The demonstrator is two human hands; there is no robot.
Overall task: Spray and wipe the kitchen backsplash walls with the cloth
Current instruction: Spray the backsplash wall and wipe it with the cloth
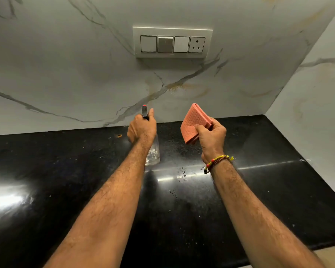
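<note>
One clear spray bottle [152, 151] was gripped by the left hand [141, 128]; just right of it, one folded pink cloth [193, 122] was pinched by the right hand [212, 136]. Beyond both hands, the marble backsplash [66, 74] carried one switch plate [172, 42].

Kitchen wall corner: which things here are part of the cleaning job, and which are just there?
Part of the job:
spray bottle, held in the left hand
pink cloth, held in the right hand
marble backsplash

Just there:
switch panel
black countertop
thread bracelet
</note>
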